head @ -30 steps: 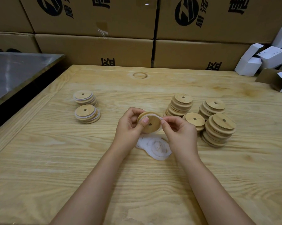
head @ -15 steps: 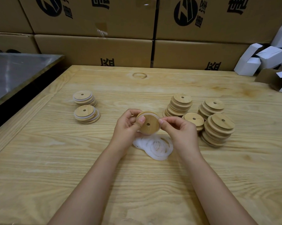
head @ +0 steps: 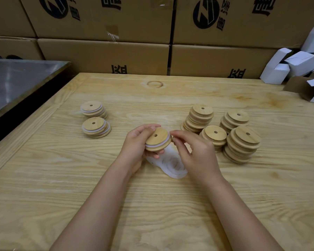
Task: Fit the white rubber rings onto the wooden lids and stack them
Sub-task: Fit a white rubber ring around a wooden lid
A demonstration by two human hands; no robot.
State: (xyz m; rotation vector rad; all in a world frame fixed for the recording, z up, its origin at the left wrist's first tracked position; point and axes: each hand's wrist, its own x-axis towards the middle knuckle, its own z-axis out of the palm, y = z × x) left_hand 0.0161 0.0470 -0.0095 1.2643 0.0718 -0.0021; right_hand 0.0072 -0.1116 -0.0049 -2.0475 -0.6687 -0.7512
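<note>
The wooden lid (head: 157, 137) is held above the desk (head: 80, 178), and everything turns on its right rim. The left hand (head: 137, 144) grips the lid from its left side, thumb over the top edge and fingers (head: 157, 157) curled under the near edge, so the flat face with its small centre hole tilts up toward the camera. The right hand (head: 197, 154) comes in from the lid's right. Its thumb and forefinger are closed together just at the rim, where they seem to pinch the white rubber ring (head: 168, 137); the contact itself is too small to see for certain. As a round disc the lid has no long axis, so what counts is the groove running around its edge. The ring shows as a white band along the lid's near-left edge and bulges out a little at the right, which suggests that the right side is the last stretch to seat. The right hand is the nearer one for that. Just below the lid lies a heap of loose rings (head: 172, 165). Well to its left stand two short ringed stacks (head: 95, 126), where this lid probably belongs next. To its right stand taller stacks of bare lids (head: 243, 142).
</note>
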